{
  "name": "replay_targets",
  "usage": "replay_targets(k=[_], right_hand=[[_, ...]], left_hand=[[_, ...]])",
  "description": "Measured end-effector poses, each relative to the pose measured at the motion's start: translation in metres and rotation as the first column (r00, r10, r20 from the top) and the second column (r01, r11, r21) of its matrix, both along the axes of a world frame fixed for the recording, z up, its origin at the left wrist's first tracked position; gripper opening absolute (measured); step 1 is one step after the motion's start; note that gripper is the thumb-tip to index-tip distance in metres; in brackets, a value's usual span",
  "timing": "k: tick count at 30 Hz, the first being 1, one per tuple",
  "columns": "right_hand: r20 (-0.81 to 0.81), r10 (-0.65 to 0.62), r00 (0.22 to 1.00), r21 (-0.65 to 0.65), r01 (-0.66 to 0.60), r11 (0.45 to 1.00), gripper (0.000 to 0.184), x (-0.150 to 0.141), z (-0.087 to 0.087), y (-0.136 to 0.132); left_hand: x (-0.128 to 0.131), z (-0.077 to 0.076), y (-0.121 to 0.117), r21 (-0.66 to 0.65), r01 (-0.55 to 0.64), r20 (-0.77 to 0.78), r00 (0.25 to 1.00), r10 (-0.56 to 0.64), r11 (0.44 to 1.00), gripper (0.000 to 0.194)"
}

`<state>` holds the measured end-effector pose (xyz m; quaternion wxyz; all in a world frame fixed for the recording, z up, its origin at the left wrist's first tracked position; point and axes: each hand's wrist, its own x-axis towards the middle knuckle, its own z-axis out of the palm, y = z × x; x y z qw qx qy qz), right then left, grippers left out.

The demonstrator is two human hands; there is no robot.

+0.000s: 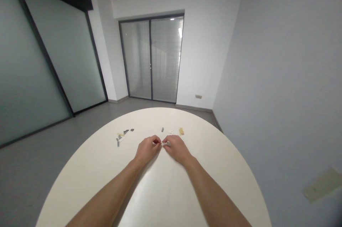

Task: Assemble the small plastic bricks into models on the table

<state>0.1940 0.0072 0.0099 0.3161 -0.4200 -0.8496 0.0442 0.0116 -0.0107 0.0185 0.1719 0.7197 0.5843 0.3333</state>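
Note:
Near the middle of the round white table [160, 191], my left hand [148, 148] and my right hand [176, 147] meet fingertip to fingertip. Both are closed in a pinch on a small white piece [162, 144], mostly covered by the fingers; its exact kind is too small to make out. Just beyond the fingertips lies a small grey block [162, 129]. Past my right hand are some tiny white pieces [171, 132] and a flat yellowish piece [181, 131].
Left of my hands lies a loose group of small grey, yellow and white pieces [120, 137], with dark pieces [126, 132] and a separate dark piece [132, 130] behind. A plain wall [280, 77] rises on the right. Glass doors [152, 59] stand beyond the table.

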Motion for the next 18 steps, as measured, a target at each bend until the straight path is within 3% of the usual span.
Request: replay_targets(k=[18], right_hand=[[0.012,0.019,1.0,0.001,-0.019,1.0,0.009,-0.0003,0.0017,-0.0011]], left_hand=[[0.0007,0.0008,-0.0011,-0.004,-0.02,-0.001,1.0,0.02,1.0,0.013]])
